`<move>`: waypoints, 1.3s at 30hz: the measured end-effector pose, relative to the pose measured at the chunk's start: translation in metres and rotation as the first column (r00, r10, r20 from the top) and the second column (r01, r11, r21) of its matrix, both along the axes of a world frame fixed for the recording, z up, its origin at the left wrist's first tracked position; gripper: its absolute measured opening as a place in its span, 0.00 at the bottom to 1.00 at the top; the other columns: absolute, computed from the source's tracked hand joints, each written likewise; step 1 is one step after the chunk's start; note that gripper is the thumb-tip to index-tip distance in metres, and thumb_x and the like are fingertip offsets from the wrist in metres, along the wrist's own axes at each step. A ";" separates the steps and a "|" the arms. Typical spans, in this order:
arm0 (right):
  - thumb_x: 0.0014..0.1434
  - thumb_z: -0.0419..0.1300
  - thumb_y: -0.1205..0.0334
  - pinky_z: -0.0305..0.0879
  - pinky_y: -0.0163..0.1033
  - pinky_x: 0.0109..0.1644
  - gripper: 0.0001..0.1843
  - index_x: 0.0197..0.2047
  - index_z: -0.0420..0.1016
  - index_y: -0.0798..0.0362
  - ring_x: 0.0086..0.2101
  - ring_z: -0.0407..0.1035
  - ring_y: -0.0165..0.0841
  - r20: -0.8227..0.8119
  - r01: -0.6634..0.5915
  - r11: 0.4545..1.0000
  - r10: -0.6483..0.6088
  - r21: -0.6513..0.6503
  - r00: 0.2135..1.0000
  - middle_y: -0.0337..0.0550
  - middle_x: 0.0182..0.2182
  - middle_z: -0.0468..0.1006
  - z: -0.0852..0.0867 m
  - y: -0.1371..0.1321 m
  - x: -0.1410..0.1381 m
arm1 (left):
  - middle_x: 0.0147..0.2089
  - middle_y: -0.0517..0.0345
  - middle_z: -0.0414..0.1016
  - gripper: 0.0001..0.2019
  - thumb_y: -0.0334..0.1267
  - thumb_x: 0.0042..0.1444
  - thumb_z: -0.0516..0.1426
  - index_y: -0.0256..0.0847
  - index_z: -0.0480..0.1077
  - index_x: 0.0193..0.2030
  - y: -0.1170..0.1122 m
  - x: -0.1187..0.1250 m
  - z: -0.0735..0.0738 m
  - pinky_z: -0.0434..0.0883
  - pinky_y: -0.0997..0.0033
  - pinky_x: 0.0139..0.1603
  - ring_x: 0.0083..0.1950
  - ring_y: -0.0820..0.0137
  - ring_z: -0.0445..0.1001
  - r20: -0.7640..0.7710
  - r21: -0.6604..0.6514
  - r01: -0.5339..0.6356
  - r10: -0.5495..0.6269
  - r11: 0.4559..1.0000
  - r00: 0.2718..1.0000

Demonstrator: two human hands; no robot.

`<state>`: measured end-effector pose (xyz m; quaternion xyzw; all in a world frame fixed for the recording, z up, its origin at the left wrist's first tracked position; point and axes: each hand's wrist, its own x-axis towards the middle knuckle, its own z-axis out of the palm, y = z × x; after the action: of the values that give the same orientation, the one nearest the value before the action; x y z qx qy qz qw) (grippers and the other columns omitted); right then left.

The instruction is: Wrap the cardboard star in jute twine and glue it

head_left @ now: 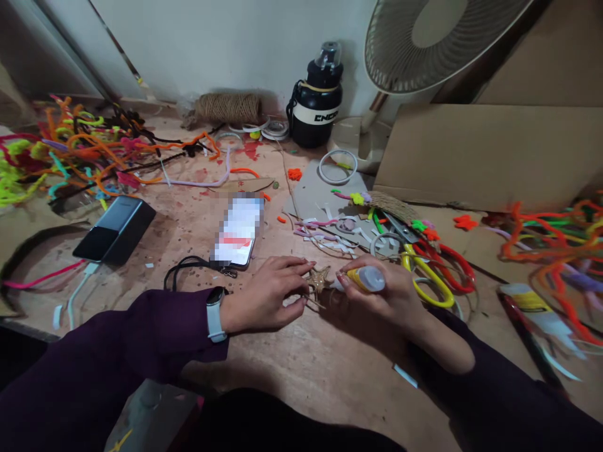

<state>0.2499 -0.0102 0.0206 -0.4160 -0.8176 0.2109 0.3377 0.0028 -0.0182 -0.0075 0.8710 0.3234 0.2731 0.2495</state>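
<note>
A small star-shaped piece (320, 278), brown and twine-like, lies low over the table. The fingertips of my left hand (268, 294) pinch its left side, with a thin loose strand by the thumb. In my right hand (393, 292) is a small clear glue bottle (371, 279) with a yellow label. Its nozzle points left and meets or nearly meets the star's right side; whether they touch I cannot tell. Just beyond lie white paper scraps (325, 237) and pipe-cleaner bits.
A lit phone (240, 229) lies behind my left hand. Farther left are a dark device (115, 229) with a cable and tangled pipe cleaners (89, 150). A twine roll (228, 108), a bottle (315, 103) and a fan (438, 37) stand at the back. Scissors (402, 227) and coloured rings (431, 276) lie right.
</note>
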 end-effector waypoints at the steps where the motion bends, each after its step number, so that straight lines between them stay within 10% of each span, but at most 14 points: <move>1: 0.58 0.63 0.63 0.67 0.33 0.27 0.02 0.36 0.73 0.49 0.24 0.73 0.29 0.004 -0.004 1.000 0.004 0.001 1.000 0.36 0.26 0.79 0.000 0.000 0.000 | 0.61 0.46 0.75 0.07 0.34 0.58 0.57 0.38 0.76 0.41 0.000 0.000 0.000 0.70 0.53 0.62 0.64 0.57 0.70 -0.001 0.000 0.000 0.000 1.000 1.000; 33: 0.57 0.65 0.61 0.64 0.33 0.23 0.04 0.33 0.73 0.49 0.19 0.69 0.28 -0.053 -0.087 0.996 0.086 -0.026 0.995 0.34 0.22 0.76 0.003 -0.002 -0.021 | 0.60 0.49 0.76 0.07 0.33 0.57 0.58 0.39 0.76 0.41 0.001 -0.001 0.004 0.70 0.56 0.60 0.64 0.58 0.71 -0.033 0.022 -0.002 0.003 1.000 0.999; 39: 0.56 0.65 0.56 0.66 0.36 0.22 0.06 0.31 0.73 0.48 0.20 0.70 0.31 -0.130 0.091 0.987 -0.109 -0.132 0.986 0.36 0.22 0.77 0.004 -0.003 -0.021 | 0.60 0.50 0.76 0.07 0.33 0.56 0.58 0.40 0.76 0.40 0.000 -0.001 0.003 0.69 0.57 0.61 0.64 0.58 0.71 -0.025 0.015 -0.007 0.008 1.000 1.000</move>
<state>0.2287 -0.0129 0.0241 -0.4616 -0.7556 0.2727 0.3762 0.0020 -0.0178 -0.0046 0.8750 0.3278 0.2653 0.2379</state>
